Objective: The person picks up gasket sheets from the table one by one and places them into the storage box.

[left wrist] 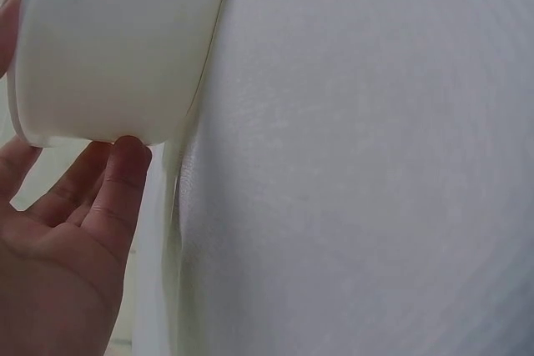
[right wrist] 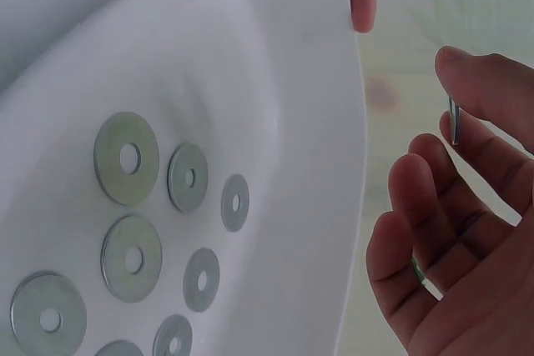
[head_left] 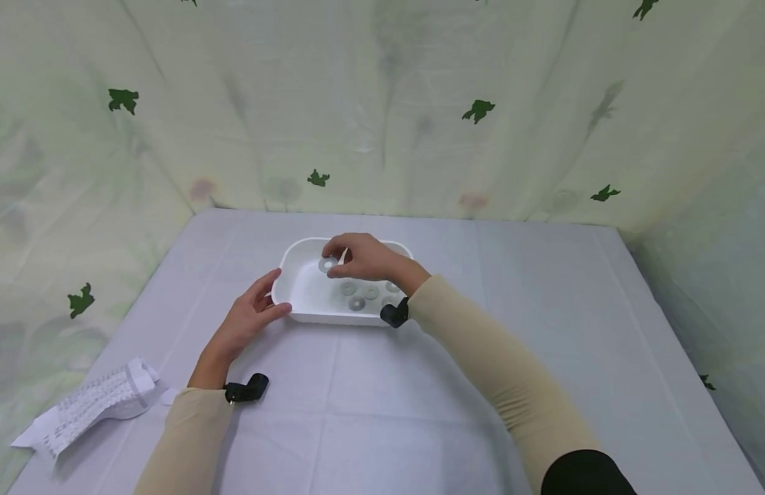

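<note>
A white rectangular plastic tray point(head_left: 305, 289) with rounded corners rests on the cloth-covered table. My left hand point(head_left: 246, 317) holds its left end, the thumb at the near corner of the rim; in the left wrist view the fingertips meet the tray's outer wall point(left wrist: 108, 56). Above the tray, my right hand point(head_left: 370, 258) pinches a flat metal washer point(head_left: 322, 266) between thumb and finger. Seen from the right wrist, that washer point(right wrist: 454, 122) is edge-on. Several more washers point(right wrist: 132, 258), large and small, lie flat in rows on the tray floor, partly hidden by the right wrist in the head view.
A crumpled white printed paper packet point(head_left: 100, 405) lies at the table's left edge. The white tablecloth point(head_left: 382, 412) has fold creases. Behind and beside the table hang pale curtains point(head_left: 382, 103) with green leaf shapes. Each wrist wears a black camera band point(head_left: 246, 388).
</note>
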`<state>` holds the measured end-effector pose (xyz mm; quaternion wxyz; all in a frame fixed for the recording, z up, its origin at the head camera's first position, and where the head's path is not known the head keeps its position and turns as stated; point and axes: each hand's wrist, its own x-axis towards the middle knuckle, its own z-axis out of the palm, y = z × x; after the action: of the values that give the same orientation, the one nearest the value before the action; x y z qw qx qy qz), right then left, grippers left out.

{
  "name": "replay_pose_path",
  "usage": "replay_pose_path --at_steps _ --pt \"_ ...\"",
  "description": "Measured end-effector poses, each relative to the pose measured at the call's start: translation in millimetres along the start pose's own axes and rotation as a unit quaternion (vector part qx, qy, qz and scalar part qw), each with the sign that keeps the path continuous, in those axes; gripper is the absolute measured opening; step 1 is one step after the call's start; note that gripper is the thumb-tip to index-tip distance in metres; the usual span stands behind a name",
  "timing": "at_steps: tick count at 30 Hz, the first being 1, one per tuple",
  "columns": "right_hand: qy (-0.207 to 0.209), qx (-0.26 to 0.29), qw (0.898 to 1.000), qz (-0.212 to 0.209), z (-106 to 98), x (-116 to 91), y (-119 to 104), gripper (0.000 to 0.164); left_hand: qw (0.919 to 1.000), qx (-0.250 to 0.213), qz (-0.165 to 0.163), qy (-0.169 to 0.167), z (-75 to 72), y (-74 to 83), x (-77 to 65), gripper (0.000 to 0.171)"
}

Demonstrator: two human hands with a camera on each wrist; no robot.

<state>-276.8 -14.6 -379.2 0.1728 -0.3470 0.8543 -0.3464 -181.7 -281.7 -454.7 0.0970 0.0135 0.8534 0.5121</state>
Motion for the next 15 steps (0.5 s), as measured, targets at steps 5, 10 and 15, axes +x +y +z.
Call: replay_pose_path --at_steps 5,10,15 --pt "-0.005 0.004 1.000 -0.005 5.9 3.6 -2.6 0.037 0.9999 -0.014 0.004 -0.002 0.9 0.6 -1.2 0.084" --pt "-0.008 0.000 1.000 0.005 7.9 4.3 -3.2 0.037 0.9998 -0.016 0.008 -0.001 1.4 2.5 -2.0 0.084" --pt "-0.014 0.002 1.000 0.010 9.9 4.4 -1.9 0.040 0.9998 -0.018 0.010 0.000 1.5 2.2 -1.5 0.084"
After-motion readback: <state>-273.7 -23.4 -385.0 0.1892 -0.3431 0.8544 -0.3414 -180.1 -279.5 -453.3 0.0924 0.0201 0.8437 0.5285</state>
